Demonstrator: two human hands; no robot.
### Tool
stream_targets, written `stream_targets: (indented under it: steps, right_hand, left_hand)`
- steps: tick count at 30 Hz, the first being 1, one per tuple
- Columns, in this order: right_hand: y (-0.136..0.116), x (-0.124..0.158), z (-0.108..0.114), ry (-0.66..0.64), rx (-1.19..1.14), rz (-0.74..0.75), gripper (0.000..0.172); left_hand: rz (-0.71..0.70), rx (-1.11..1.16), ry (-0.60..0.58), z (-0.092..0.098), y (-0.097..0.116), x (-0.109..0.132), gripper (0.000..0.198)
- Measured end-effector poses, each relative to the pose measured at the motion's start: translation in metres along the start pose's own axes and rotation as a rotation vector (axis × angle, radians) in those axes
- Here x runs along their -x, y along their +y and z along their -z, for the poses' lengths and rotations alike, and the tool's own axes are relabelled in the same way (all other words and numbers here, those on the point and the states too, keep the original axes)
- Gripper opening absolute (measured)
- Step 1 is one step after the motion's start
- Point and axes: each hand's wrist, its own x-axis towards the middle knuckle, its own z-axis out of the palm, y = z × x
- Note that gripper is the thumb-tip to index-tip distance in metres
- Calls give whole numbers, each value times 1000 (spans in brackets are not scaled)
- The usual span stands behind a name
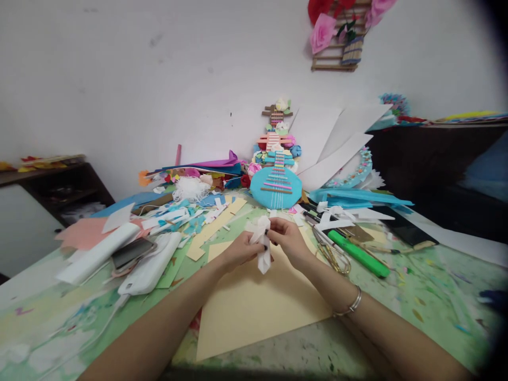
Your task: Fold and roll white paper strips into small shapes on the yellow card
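A crumpled strip of white tissue-like paper [262, 233] is pinched between both hands, its folded tail pointing down. My left hand [242, 250] grips it from the left with thumb and fingers closed. From the right, my right hand [289, 241] closes its fingertips on the same paper, partly covering it. Below the hands lies a large cream sheet of card [254, 312]. Just beyond them a blue paper lute-like instrument [275, 186] with white strings leans upright.
Scissors [333, 255] and a green box cutter [359, 254] lie to the right. On the left are a phone [133, 253], a white power strip [153, 264] with its cord and a white roll [99, 253]. Paper scraps [178, 217] spread behind. A dark tablet-like slab [405, 227] rests far right.
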Motion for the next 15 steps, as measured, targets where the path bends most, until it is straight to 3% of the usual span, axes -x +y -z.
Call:
stream_targets:
  steps: [6, 10, 13, 15]
  right_hand:
    - [-3, 1, 2, 22, 2, 35, 21]
    - [-6, 2, 2, 49, 36, 57, 36]
    - [-9, 4, 3, -38, -24, -15, 47]
    - [-12, 6, 4, -110, -78, -57, 46]
  left_hand:
    - [-5, -9, 0, -3, 0, 0, 27]
    - [-8, -17, -66, -4, -4, 0, 30]
    - [19, -6, -137, -3, -6, 2, 30]
    - [34, -5, -197, -2, -6, 4, 32]
